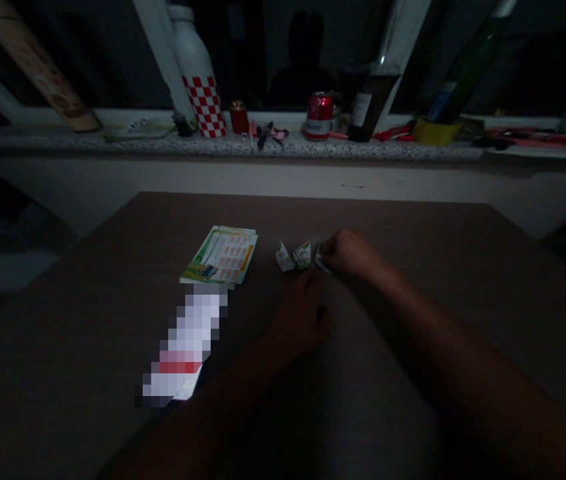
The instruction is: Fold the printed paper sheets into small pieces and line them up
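Note:
Three small folded paper pieces stand in a row on the brown table. The left folded paper (284, 257) and the middle folded paper (303, 255) sit close together, both printed in white and green. My right hand (353, 253) pinches the right folded paper (319, 259), whose far side is hidden by the fingers. Just in front of the middle piece, my left hand (303, 313) rests low over the table with its fingers stretched forward. Its fingertips come near the middle piece; whether they touch it is hard to see in the dim light.
A stack of printed calendar cards (227, 257) lies left of the folded papers. Nearer me is a lit phone (187, 347) with a blurred screen. Along the windowsill (283, 148) stand a checkered bottle (205, 100), a red can (319, 117), a dark cup (365, 107) and a green bottle (467, 67).

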